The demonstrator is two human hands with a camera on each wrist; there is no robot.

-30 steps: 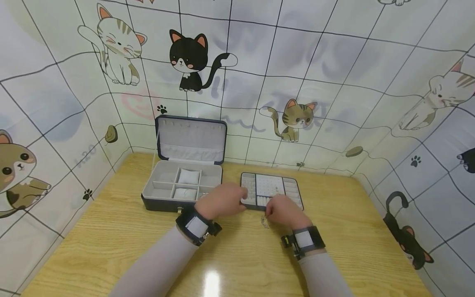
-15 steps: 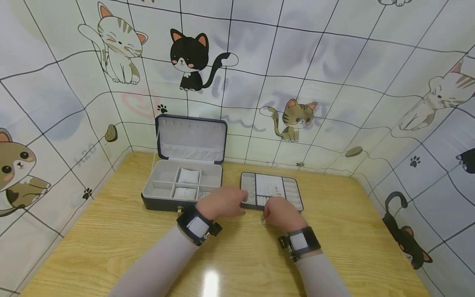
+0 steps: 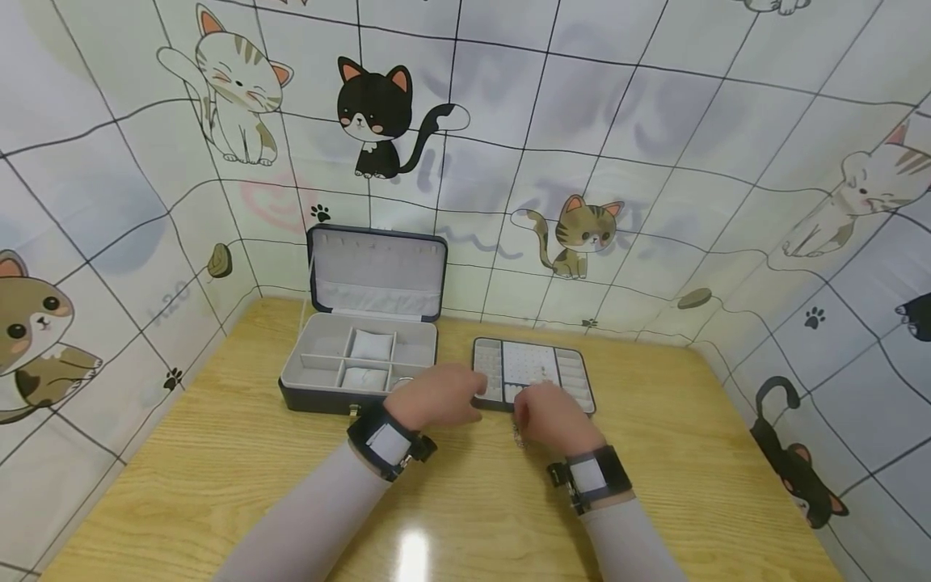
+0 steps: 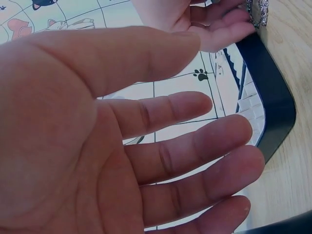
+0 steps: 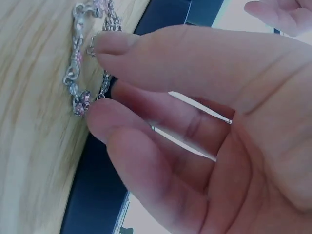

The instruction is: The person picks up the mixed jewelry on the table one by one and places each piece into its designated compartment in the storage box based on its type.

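Note:
Pinched between the thumb and fingers of my right hand [image 3: 556, 416] is a silvery chain bracelet [image 5: 76, 58] with pink and pale beads. It hangs in a loop at the fingertips, by the front edge of a navy-rimmed jewelry tray [image 4: 280, 107]. The tray has small slots at its left, a white panel with tiny earrings in the middle, and compartments at its right. My left hand [image 3: 440, 398] holds nothing; its fingers [image 4: 229, 165] are spread and slightly bent near the tray's left front corner.
A navy jewelry box [image 3: 320, 400] stands at the left, its lid [image 3: 378, 271] up. Pale cushions [image 3: 371, 346] sit in two of its compartments, and the left hand overlaps its front right corner. A cat-patterned cloth wall [image 3: 494, 186] rises behind the wooden table [image 3: 465, 501].
My right hand has shifted slightly left along the tray's front edge, and the bracelet has moved a little with it. The left hand stays almost in place.

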